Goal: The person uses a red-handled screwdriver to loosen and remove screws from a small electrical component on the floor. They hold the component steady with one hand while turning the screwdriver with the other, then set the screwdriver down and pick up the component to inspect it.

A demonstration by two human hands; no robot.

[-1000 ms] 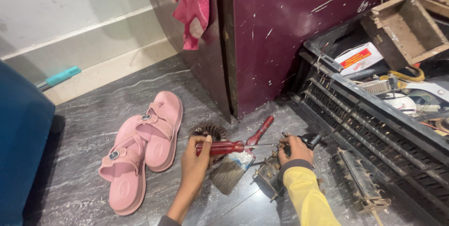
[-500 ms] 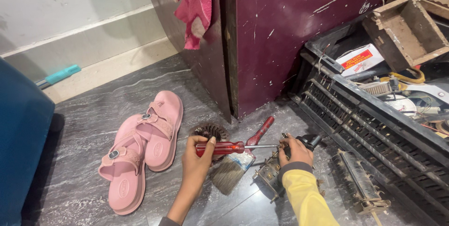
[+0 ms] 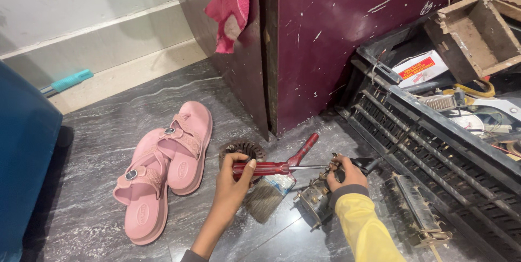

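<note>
Head-camera view is looking down at a dark grey marbled floor (image 3: pixel 108 132), where a person is working with both hands. The left hand (image 3: pixel 232 178) is gripping the red handle of a screwdriver (image 3: pixel 268 168), fingers curled fully around it, thumb lying on top. The screwdriver is lying level, its thin metal shaft pointing right toward a small metal switch part (image 3: pixel 313 201) with wires on it. The right hand (image 3: pixel 347 174), coming out of a yellow sleeve (image 3: pixel 366 229), is closing over the top of that part, fingers bent around it, right where the screwdriver tip is meeting it. Under the screwdriver, a paintbrush (image 3: pixel 271 197) with a red handle is lying on the floor, its bristles pointing toward the near edge. A round ribbed metal piece (image 3: pixel 241 148) is sitting just behind the left hand. A pair of pink sandals (image 3: pixel 163 170) is lying side by side, left of the hands. A maroon cabinet (image 3: pixel 336 39) is standing behind, with a pink cloth (image 3: pixel 225 1) hanging on it. A black grille (image 3: pixel 434 148) is running along the floor's right side.
</note>
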